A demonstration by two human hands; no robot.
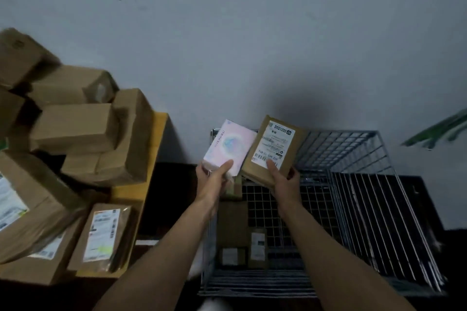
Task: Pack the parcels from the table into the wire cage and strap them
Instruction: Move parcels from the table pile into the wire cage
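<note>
The packing step is in hand: both hands hang over the cage point(353, 149), each holding one parcel. The left hand point(214, 180) grips a pink box point(228, 146) by its near end, thumb on top. The right hand point(284, 182) grips a brown parcel point(270, 144) with a white label in the same way. The two parcels are tilted, side by side and almost touching, above the cage's far-left corner. They are at about 12 o'clock from a few small packets point(232, 225) lying on the cage floor along its left side.

Next, I judge, both parcels must go down inside and be laid flat. The floor from the middle toward 3 o'clock looks like bare mesh, so there is room. The left rim sits close under the left wrist and could catch the pink box.

At 9 o'clock the table point(126, 193) bears a loose stack of boxes point(75, 126), so strapping looks far off. A plant leaf point(439, 131) at 3 o'clock is well apart from the hands.
</note>
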